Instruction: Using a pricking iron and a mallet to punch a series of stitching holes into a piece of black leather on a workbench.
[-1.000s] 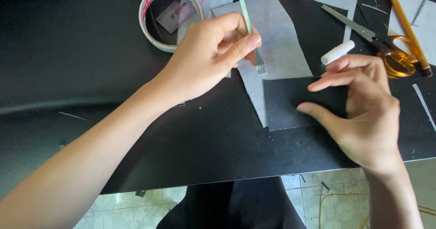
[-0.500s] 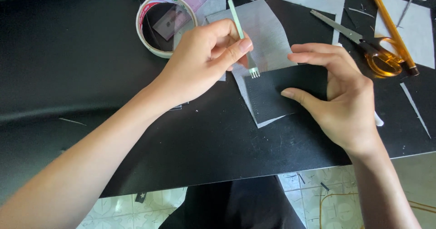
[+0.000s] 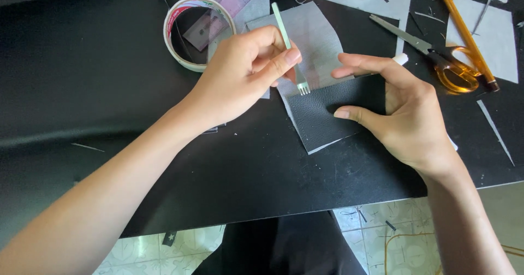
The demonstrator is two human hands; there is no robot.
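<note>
I have the left hand (image 3: 240,76) pinched around a pale green pronged tool (image 3: 288,46), thumb and fingers closed on its shaft so the metal teeth stand nearly upright on the top left corner of the dark leather piece (image 3: 335,111). I read that steep angle as a way of setting the prongs square to the edge. The right hand (image 3: 404,111) grips nothing; its thumb and fingertips are spread and pressed on the leather's right part, which I take to be pinning it flat against the black desk (image 3: 109,78) so it cannot slide under the tool.

The leather lies at the desk's middle, partly over a grey sheet (image 3: 316,35), perhaps as a backing, though I cannot tell.

A tape roll (image 3: 180,35) sits just beyond the left hand, orange-handled scissors (image 3: 442,62) and a yellow pencil (image 3: 464,32) beyond the right, all within reach.

My fingers hide the tool's mid shaft, and the right palm covers the leather's right edge. I cannot count the prongs surely, perhaps 4. Items at the top edge are cut off.
</note>
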